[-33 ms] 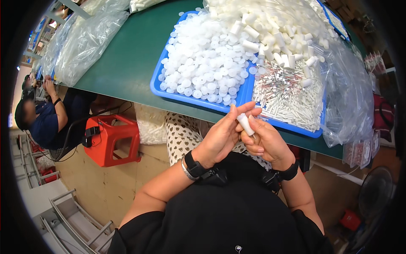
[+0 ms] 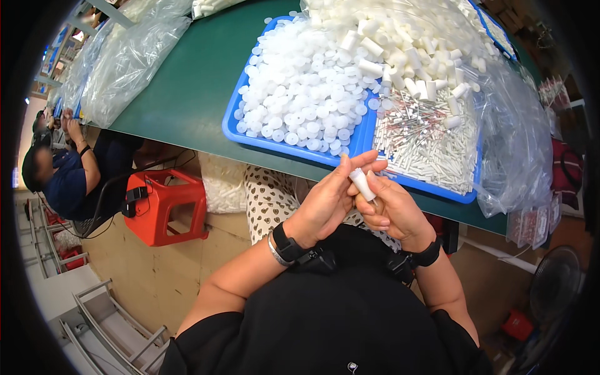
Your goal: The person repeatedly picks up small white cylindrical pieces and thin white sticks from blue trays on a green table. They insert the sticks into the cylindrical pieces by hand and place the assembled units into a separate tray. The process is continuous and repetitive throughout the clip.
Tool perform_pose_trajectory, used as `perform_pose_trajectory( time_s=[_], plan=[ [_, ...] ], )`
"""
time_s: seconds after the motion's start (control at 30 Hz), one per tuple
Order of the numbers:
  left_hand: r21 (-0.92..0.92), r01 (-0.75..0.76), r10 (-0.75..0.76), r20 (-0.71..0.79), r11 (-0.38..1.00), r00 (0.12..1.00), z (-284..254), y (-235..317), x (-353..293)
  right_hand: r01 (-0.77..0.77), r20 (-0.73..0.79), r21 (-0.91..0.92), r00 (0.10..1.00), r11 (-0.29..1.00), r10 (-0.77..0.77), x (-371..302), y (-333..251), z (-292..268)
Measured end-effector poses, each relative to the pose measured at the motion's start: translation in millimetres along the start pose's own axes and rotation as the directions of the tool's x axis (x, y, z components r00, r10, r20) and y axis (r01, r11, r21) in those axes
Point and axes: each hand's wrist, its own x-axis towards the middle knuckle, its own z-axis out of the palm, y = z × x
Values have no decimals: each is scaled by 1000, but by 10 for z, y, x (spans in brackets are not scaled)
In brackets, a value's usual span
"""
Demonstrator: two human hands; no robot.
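In front of my body, just off the table's near edge, my right hand (image 2: pixel 390 206) pinches a small white cylinder (image 2: pixel 362 185) with a translucent cap-like upper end. A thin tip pokes out below it. My left hand (image 2: pixel 328 203) lies beside it, palm turned up and fingers stretched out; its fingers are close to the cylinder's upper end, and whether they touch it I cannot tell. Beyond my hands is a blue tray (image 2: pixel 234 132) heaped with translucent discs (image 2: pixel 300 87). To its right, another blue tray (image 2: pixel 447 194) holds thin white sticks (image 2: pixel 431 159), some with reddish wires.
White foam cylinders (image 2: pixel 406 50) spill from a plastic bag (image 2: pixel 512 137) over the right tray. The green table (image 2: pixel 181 81) bears more plastic bags (image 2: pixel 128 69) at left. A red stool (image 2: pixel 165 206) and a co-worker (image 2: pixel 72 175) are on the left; a fan (image 2: pixel 555 281) stands at right.
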Motion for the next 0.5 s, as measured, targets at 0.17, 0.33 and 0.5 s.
perform_pose_trajectory(
  time_s=[0.17,0.33,0.5],
  plan=[
    [179,-86,97,-53,980,994,-22,-164,-2,17,-62,-136,998,991,-26,22,59,132],
    [139,-32,48,-115,990,992,-32,-227,-77,181,-44,-545,969,819,-243,36,179,109],
    [70,-10,16,-85,997,996,-85,-197,-139,19,-50,-460,998,888,-48,6,147,6]
  ],
)
